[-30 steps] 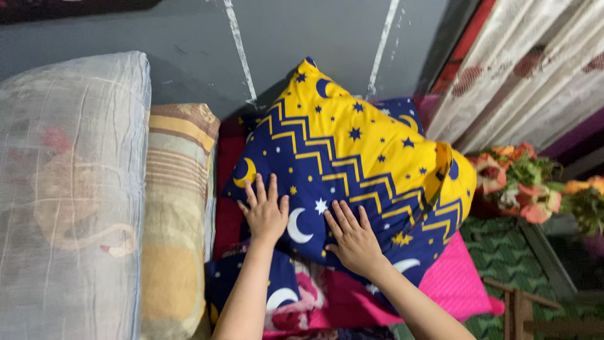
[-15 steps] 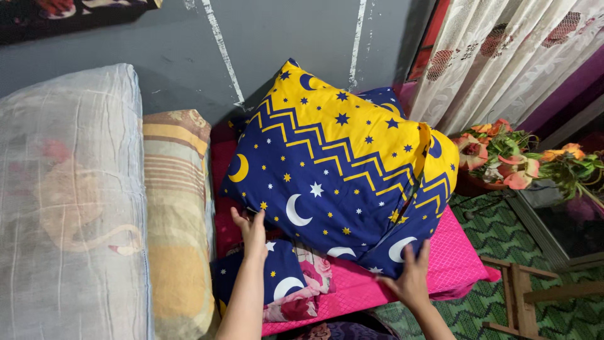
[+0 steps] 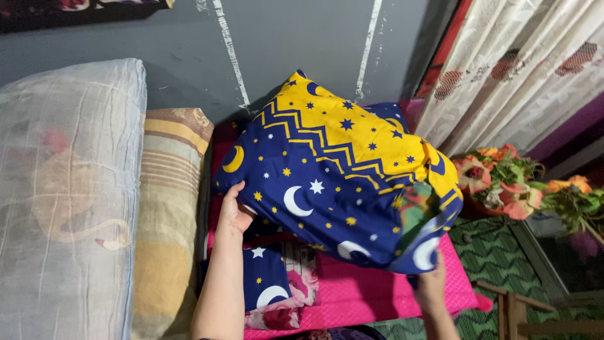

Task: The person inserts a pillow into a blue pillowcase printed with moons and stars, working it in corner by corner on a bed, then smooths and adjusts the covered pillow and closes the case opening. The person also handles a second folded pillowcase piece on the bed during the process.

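Note:
A large pillow (image 3: pixel 333 170) in a blue and yellow cover with moons, stars and zigzags is tilted up off the pink bedding (image 3: pixel 371 293). My left hand (image 3: pixel 234 211) grips its near left edge from below. My right hand (image 3: pixel 431 280) holds its near right corner from underneath, mostly hidden by the fabric. A folded blue moon-print cloth with a floral piece (image 3: pixel 274 293) lies on the pink bedding under the raised pillow.
A big pillow in white mesh (image 3: pixel 66 189) and a striped beige pillow (image 3: pixel 167 208) lie at the left. A grey wall (image 3: pixel 302 44) is behind. A patterned curtain (image 3: pixel 522 69), artificial flowers (image 3: pixel 509 182), a green mat (image 3: pixel 503 252) and a wooden frame (image 3: pixel 522 311) are at the right.
My hands have gone from pressing flat on top of the pillow to its near edges and under it. The pillow has lifted off the bedding, showing the folded cloth beneath.

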